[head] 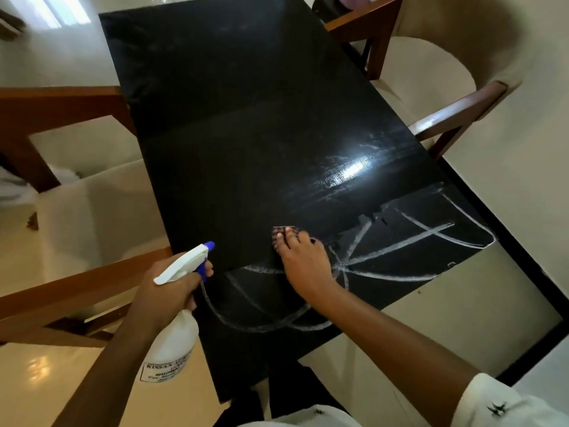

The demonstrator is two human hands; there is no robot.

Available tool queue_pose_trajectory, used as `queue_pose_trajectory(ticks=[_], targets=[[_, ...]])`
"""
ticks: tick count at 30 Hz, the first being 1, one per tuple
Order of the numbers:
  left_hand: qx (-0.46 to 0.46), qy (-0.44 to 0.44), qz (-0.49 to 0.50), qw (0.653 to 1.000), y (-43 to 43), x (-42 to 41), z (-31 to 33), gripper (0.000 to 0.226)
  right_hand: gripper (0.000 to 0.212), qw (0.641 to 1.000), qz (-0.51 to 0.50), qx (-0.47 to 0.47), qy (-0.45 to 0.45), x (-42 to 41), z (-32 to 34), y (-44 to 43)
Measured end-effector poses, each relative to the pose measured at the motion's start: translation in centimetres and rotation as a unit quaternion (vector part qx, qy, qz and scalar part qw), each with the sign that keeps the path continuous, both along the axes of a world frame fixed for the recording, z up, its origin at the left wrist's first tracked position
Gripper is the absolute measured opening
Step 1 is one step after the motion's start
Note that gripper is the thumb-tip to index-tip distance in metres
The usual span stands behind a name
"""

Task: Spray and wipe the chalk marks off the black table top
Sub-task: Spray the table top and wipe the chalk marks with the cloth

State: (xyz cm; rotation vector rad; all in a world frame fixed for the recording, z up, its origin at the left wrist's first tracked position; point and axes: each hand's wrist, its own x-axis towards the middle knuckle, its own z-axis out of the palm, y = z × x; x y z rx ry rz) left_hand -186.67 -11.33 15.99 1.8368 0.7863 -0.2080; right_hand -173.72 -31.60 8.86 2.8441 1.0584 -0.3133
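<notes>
The black table top (234,124) runs from near me to the far end, with a wet shiny patch in its middle right. White chalk marks (409,238) cross its near right part, and more curve near my arms. My left hand (167,288) grips a white spray bottle (172,340) with a blue nozzle, held over the table's left edge. My right hand (303,260) lies flat on a dark checked cloth (284,231), pressed onto the table beside the chalk lines; most of the cloth is hidden under the fingers.
Wooden chairs with cream seats stand around the table: one at the left (61,192), one at the near left (77,291), one at the right (455,115) and one at the far right (363,23). Pale glossy floor surrounds everything.
</notes>
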Motion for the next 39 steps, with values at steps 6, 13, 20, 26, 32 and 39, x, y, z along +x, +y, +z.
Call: queue_pose_trajectory(ticks=[6, 13, 20, 26, 32, 39], targets=[[0.027, -0.016, -0.012, 0.999, -0.2, -1.7, 0.8, 0.024, 0.044, 0.980, -0.183, -0.069, -0.028, 4.0, 0.9, -2.2], [0.025, 0.026, -0.002, 0.999, 0.3, -5.3, -0.2, 0.026, 0.050, 0.983, 0.059, -0.019, 0.174, -0.3, 2.1, 0.4], [0.028, 0.018, -0.009, 0.999, -0.9, -10.3, -1.1, 0.033, 0.041, 0.860, -0.276, 0.344, 0.257, -5.1, 5.5, -2.3], [0.072, 0.020, 0.000, 0.997, -1.9, -13.2, -3.2, 0.014, 0.040, 0.779, -0.409, 0.427, 0.209, -7.8, 4.3, -6.2], [0.084, -0.002, 0.008, 0.996, -1.9, -14.5, -3.9, 0.012, 0.045, 0.903, -0.327, 0.274, 0.041, -5.9, -0.6, -3.9], [0.011, -0.044, 0.110, 0.993, 0.1, -15.2, -3.1, 0.027, 0.054, 0.982, -0.023, 0.177, 0.062, -14.6, -4.1, 8.8]])
